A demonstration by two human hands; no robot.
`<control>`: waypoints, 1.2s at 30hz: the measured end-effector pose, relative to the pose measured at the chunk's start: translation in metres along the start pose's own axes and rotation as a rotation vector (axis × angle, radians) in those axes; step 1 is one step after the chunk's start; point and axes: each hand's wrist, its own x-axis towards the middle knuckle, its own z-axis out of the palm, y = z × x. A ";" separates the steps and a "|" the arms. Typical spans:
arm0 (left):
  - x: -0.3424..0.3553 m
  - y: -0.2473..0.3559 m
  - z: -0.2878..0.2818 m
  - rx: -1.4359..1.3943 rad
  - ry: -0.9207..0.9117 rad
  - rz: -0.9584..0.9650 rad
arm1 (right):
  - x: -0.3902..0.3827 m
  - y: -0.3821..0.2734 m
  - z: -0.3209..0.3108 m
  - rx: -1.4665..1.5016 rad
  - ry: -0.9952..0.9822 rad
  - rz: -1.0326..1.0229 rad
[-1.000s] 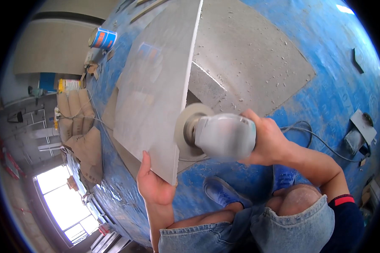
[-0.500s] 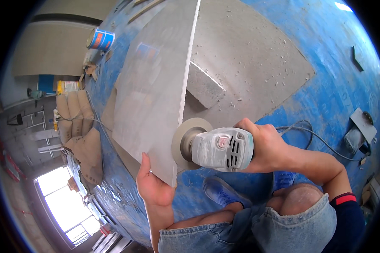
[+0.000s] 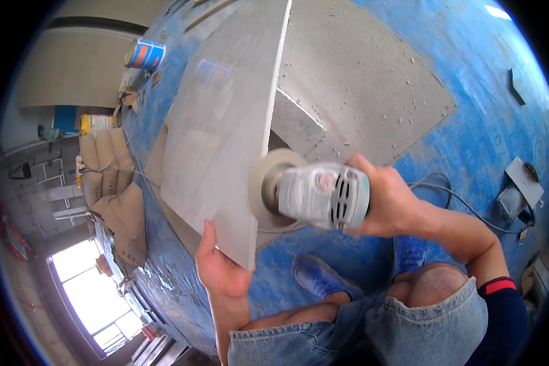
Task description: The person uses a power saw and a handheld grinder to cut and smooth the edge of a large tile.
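Note:
My right hand (image 3: 387,198) is closed round the body of an angle grinder (image 3: 323,194), whose round disc (image 3: 268,189) meets the right edge of a large grey tile (image 3: 222,122). That edge shows as a pale, rough line. At the tile's near corner my left hand (image 3: 224,268) grips it, thumb on the glossy face and the other fingers hidden behind. The tile stands tilted, propped up off the floor. Behind its edge lies a grey block-like piece (image 3: 296,125), partly covered by the tile.
Under the work lies a dusty grey board (image 3: 372,73) strewn with chips, over a blue floor sheet (image 3: 470,122). The grinder's cord (image 3: 463,210) loops away to the right. A blue tin (image 3: 145,55) and brown rolls (image 3: 107,160) sit at the left. My shoe (image 3: 323,277) is close below.
The grinder has moved a little away from me along the tile edge, with my right hand. My left hand keeps its hold on the tile corner.

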 end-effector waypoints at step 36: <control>0.009 0.006 -0.029 -0.077 -0.051 -0.083 | 0.123 0.058 -0.082 0.163 0.211 0.131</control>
